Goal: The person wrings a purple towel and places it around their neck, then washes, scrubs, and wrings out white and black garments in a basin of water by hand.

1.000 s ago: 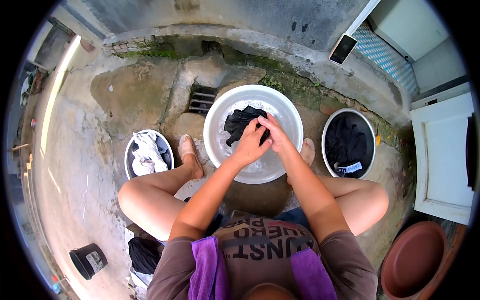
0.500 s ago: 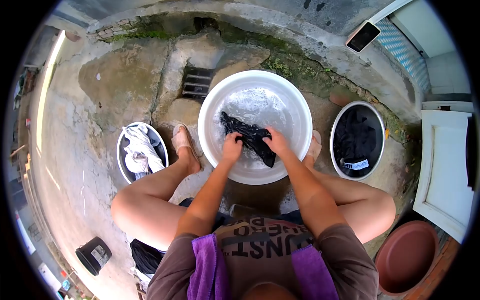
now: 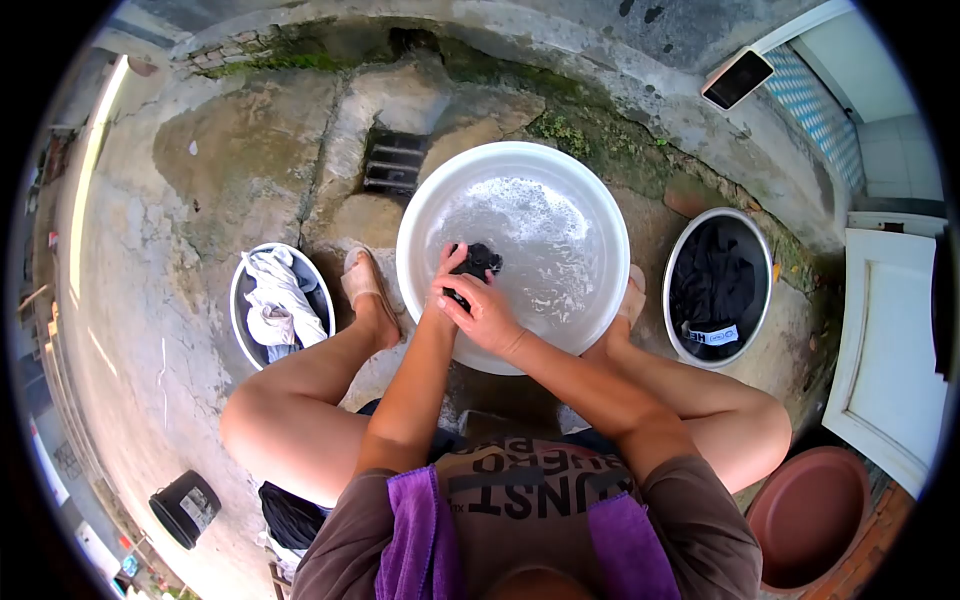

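Note:
A wet black cloth [image 3: 483,261], bunched into a small wad, is squeezed between my two hands over the white basin [image 3: 612,235]. My left hand [image 3: 449,270] is wrapped around its left side, fingers pointing up. Lower down, my right hand [image 3: 487,314] crosses over and grips the wad from the front, its fingers overlapping the left hand. Both hands are closed on the cloth, and much of it is hidden inside them. Soapy water [image 3: 545,255] with white foam fills the basin below.
On the left stands a bowl [image 3: 238,310] of light clothes; on the right, a metal bowl [image 3: 766,265] of dark clothes. A drain grate [image 3: 393,162] lies beyond the basin. A black bucket [image 3: 185,508] and a reddish-brown tub [image 3: 808,515] sit nearer me.
The black cloth was stretched out between my separated hands. Now it is bunched up, and my right hand has moved left to meet my left hand around it.

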Available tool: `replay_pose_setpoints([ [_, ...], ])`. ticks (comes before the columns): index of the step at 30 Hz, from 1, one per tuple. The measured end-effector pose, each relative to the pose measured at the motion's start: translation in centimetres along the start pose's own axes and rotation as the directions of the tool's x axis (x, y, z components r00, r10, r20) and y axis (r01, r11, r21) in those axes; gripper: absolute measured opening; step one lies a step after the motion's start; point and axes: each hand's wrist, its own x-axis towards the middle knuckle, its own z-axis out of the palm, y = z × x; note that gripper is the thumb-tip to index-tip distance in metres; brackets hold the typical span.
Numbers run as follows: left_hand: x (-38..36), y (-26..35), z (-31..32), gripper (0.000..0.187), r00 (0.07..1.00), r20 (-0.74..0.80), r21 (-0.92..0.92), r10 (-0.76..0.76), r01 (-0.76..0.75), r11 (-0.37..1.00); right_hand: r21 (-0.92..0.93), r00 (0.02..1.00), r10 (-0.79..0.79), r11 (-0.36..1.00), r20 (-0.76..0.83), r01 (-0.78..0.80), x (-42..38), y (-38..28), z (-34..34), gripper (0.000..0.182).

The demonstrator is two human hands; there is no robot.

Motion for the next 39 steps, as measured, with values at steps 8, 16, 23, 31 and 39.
replay_pose_setpoints([
  [8, -1.4, -2.9, 4.1, 0.033, 0.906, -0.356, 0.135, -0.23, 0.293, 0.946, -0.288, 0.964, 0.195, 0.927, -0.18, -0.242, 1.6, 9.7, -4.0, 0.015],
  [16, -0.6, 1.4, 2.0, 0.05, 0.967, -0.154, 0.664, 0.201, -0.049, 0.746, -0.329, 0.89, 0.262, 0.86, -0.373, -0.39, 0.3, 11.5, -6.1, 0.042],
  [23, 1.6, -3.2, -2.5, 0.049, 0.956, -0.239, 0.276, -0.17, 0.235, 0.932, -0.451, 0.893, 0.446, 0.809, 0.054, -0.377, -2.3, 12.8, -1.6, 0.053],
  [31, -0.1, 1.9, 0.1, 0.023, 0.939, 0.107, 0.11, -0.326, 0.314, 0.943, -0.286, 0.997, -0.035, 0.957, 0.072, 0.054, -1.2, -0.1, -1.1, 0.021],
  [39, -2.7, -1.3, 5.8, 0.028, 0.946, -0.281, 0.17, -0.162, 0.215, 0.962, -0.368, 0.902, 0.396, 0.824, -0.171, -0.431, 2.3, 6.1, -4.4, 0.024],
])
